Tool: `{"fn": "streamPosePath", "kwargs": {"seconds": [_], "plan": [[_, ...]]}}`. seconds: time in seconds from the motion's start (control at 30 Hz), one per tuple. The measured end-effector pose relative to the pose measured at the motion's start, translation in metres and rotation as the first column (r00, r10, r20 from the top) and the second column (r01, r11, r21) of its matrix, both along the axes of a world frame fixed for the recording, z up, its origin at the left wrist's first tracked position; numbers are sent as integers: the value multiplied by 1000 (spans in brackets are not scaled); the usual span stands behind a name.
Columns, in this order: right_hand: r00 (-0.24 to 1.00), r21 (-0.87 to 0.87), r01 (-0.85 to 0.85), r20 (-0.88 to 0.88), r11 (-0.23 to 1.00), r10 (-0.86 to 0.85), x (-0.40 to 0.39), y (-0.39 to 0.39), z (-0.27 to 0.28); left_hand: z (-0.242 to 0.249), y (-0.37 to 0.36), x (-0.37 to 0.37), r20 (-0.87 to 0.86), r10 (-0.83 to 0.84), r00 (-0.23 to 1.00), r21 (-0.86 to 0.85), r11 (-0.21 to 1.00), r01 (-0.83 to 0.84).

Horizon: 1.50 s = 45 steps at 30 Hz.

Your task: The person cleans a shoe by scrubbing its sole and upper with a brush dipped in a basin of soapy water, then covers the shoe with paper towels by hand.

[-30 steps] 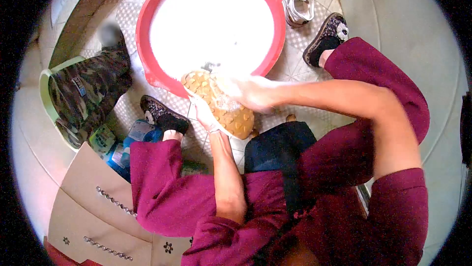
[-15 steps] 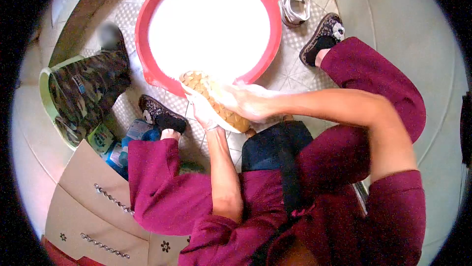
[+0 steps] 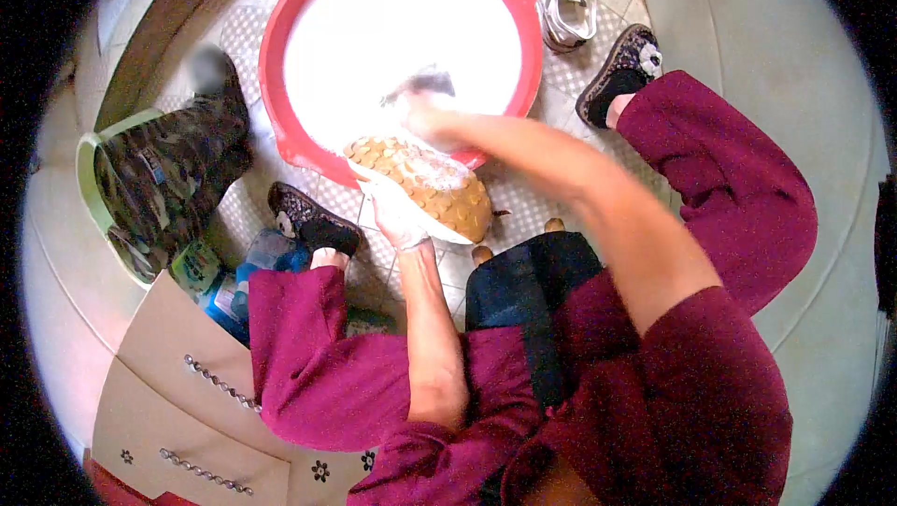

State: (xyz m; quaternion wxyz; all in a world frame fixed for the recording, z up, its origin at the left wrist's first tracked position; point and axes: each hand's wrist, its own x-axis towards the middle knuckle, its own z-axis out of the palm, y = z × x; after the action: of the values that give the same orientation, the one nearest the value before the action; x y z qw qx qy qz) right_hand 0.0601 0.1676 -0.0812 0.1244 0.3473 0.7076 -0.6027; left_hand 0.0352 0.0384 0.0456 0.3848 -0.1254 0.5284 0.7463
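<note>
My left hand (image 3: pixel 400 226) grips a shoe (image 3: pixel 448 205) from the near side, its tan, studded sole turned up. White suds lie across the middle of the sole, and the toe end overlaps the rim of a red basin (image 3: pixel 273 85). My right hand (image 3: pixel 428 119) is closed around a dark scrub brush (image 3: pixel 432 84), blurred by motion, over the basin's near half. Bright white suds or water (image 3: pixel 392 20) fill the basin, glaring so that little detail shows.
A white sneaker (image 3: pixel 568 1) stands right of the basin. Camouflage boots (image 3: pixel 173 156) lie to the left, beside blue bottles (image 3: pixel 266 258). A beige drawer unit (image 3: pixel 201 403) is at lower left. My feet in dark patterned shoes (image 3: pixel 617 76) flank the basin.
My right hand has moved from the sole up and away over the basin, where the dark brush now shows. More of the sole is uncovered, with suds on it; my left hand still holds the shoe.
</note>
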Motion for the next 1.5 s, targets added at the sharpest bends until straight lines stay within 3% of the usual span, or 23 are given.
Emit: {"fn": "streamPosePath", "kwargs": {"seconds": [0.07,0.13,0.2,0.3,0.37,0.4,0.43,0.53,0.7,0.73,0.77,0.83,0.87,0.9,0.93,0.97,1.03,1.1,1.23,1.3,1.33,1.4,1.5], "plan": [[995,-133,-92,-62,987,84,16,15,72,6,2,1,-66,-29,997,-15,999,29],[967,-118,-160,-219,980,131,44,15,146,34,27,4,90,182,979,22,983,-185],[935,132,-146,-305,980,180,78,-10,155,36,23,4,166,275,947,14,960,-281],[958,-39,-287,-31,957,286,75,7,180,9,-3,-1,92,-139,986,282,953,108],[934,234,-7,-347,972,90,42,-21,92,-2,-8,-1,103,-66,993,119,991,53],[951,-108,149,-257,983,-173,22,-26,60,-5,-10,-2,103,-56,993,87,995,47],[991,-118,-131,-46,984,126,-4,-7,50,-6,-11,-1,99,-51,994,64,997,45],[978,141,-206,65,968,198,-11,-2,56,-2,-6,0,87,-33,996,27,999,30],[973,-25,130,-190,991,-133,12,-20,31,23,16,1,198,88,976,132,985,-116],[931,-151,116,-327,982,-161,31,-12,38,13,14,-1,273,37,961,386,911,-145],[977,-265,14,-200,964,-69,50,13,87,0,16,-2,331,-26,943,620,760,-196],[974,-78,-119,-201,990,101,89,5,164,-5,11,-3,387,-149,910,859,416,-298],[927,238,-127,-318,963,201,101,-13,168,-1,9,-4,389,-202,899,901,284,-327],[922,311,-209,-253,927,292,102,-30,166,14,12,1,290,0,957,600,779,-181],[910,373,-287,-181,882,373,95,-36,174,23,14,5,85,99,991,43,994,-103],[956,138,-155,-231,978,184,86,-35,176,-11,-6,1,53,32,998,148,988,-40],[976,191,-175,-97,966,196,49,-26,143,-15,-14,1,52,-10,999,79,997,6],[986,13,167,-26,986,-166,14,-40,88,-10,-11,1,61,-44,997,21,999,42],[991,184,126,-65,975,-116,-8,-2,32,-14,-23,-5,-9,-124,992,-100,987,122],[954,275,123,-298,953,-37,-1,-14,-25,-18,-32,-5,-33,-206,978,-177,964,197],[975,159,100,-211,982,-65,3,-10,-38,-17,-34,-3,27,-237,971,-122,963,239],[989,52,81,-128,995,-74,20,7,-20,6,-16,2,175,-109,978,59,993,100],[910,-23,40,-411,999,-45,46,12,117,11,-15,2,236,-159,959,278,956,90]]}}
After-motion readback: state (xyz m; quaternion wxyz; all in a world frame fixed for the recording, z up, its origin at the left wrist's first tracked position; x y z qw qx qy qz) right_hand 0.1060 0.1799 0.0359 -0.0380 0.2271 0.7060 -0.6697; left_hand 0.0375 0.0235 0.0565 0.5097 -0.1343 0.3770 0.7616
